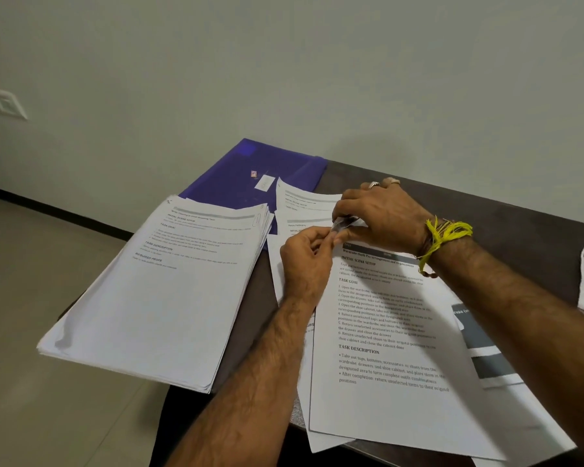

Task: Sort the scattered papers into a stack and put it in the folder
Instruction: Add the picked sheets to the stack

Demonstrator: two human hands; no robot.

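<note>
Both hands, left hand (305,256) and right hand (380,217), are pinching what's probably a clip (343,224) over the loose papers (385,332); it slipping could be scattering them.

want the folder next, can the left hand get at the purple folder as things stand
Probably yes, but not cleanly. The left hand is busy pinching a small clear object together with the right hand, and the paper stack and a loose sheet overlap the purple folder.

Matt white paper in the stack (169,291); the purple folder (250,176) looks like smooth, slightly glossy plastic. The dark counter (486,214) is matt, and yellow thread (447,230) wraps one wrist.
</note>
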